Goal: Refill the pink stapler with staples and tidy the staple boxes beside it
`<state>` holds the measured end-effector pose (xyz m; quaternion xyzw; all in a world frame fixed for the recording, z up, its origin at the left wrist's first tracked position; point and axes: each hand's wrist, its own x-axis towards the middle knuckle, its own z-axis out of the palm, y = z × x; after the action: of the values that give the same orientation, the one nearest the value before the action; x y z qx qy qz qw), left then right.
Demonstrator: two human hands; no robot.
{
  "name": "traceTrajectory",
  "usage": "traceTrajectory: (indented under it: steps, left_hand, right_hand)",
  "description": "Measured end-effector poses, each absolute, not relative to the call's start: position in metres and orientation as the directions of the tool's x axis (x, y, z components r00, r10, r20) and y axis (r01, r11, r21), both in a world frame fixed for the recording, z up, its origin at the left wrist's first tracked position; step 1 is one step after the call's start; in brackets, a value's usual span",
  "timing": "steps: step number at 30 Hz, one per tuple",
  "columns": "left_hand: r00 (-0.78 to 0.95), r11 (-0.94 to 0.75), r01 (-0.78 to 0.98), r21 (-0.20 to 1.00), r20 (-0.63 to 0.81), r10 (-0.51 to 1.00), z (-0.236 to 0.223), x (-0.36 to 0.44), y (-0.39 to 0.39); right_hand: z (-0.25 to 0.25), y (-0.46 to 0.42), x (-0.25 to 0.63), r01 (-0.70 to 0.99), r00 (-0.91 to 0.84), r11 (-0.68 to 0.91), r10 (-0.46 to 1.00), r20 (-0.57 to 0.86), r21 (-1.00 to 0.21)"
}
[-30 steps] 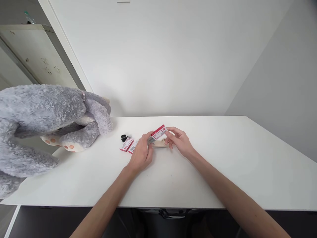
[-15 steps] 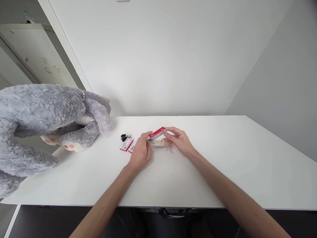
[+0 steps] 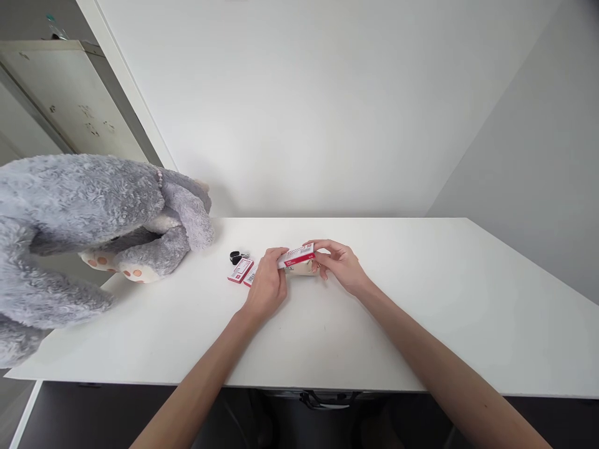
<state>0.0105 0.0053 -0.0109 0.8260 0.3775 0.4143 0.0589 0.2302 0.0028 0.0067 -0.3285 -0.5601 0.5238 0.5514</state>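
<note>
Between my two hands is a small red and white box [image 3: 299,255], held above the table by its two ends. My left hand [image 3: 268,278] is closed on its left end, and my right hand [image 3: 340,265] pinches the right end. Just below the box, a cream-coloured object [image 3: 302,269] shows in part; the box and my fingers cover the rest, so its kind cannot be made out. Beside my left hand lie a red and white box [image 3: 240,270] and a second such box [image 3: 251,275], partly hidden by that hand. A small black object [image 3: 235,257] with a shiny part sits behind them.
A large grey plush toy [image 3: 93,199] leans over the left end of the white table [image 3: 421,299]. The wall [image 3: 327,112] rises behind the table. A cabinet [image 3: 70,93] stands beyond the opening at the far left. The table's front edge is close to me.
The held box has turned in my fingers: its white printed face now points up and the red side faces me. Both hands stay in nearly the same place. The view has shifted slightly.
</note>
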Motion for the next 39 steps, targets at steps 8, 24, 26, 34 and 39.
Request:
traceTrajectory:
  steps: [8, 24, 26, 34, 39]
  left_hand:
    - [0.379, -0.692, 0.562, 0.452, 0.603, 0.702, -0.008, 0.01, 0.003]
    - [0.357, -0.63, 0.552, 0.547, 0.528, 0.771, -0.005, 0.01, -0.005]
    - [0.345, -0.616, 0.568, 0.545, 0.522, 0.78, -0.005, 0.011, -0.005]
    - [0.389, -0.661, 0.574, 0.483, 0.55, 0.739, -0.006, 0.012, -0.003]
    - [0.407, -0.673, 0.562, 0.481, 0.548, 0.731, -0.009, 0.011, -0.001]
  right_hand:
    - [0.007, 0.003, 0.23, -0.189, -0.155, 0.194, 0.962, 0.225, -0.962]
    - [0.01, 0.002, 0.232, -0.16, -0.045, 0.142, 0.987, 0.151, -0.977]
    - [0.011, 0.002, 0.231, -0.179, -0.045, 0.149, 0.986, 0.159, -0.973]
    - [0.013, 0.001, 0.231, -0.204, -0.075, 0.179, 0.977, 0.198, -0.962]
    - [0.012, 0.0, 0.23, -0.187, -0.122, 0.181, 0.971, 0.205, -0.966]
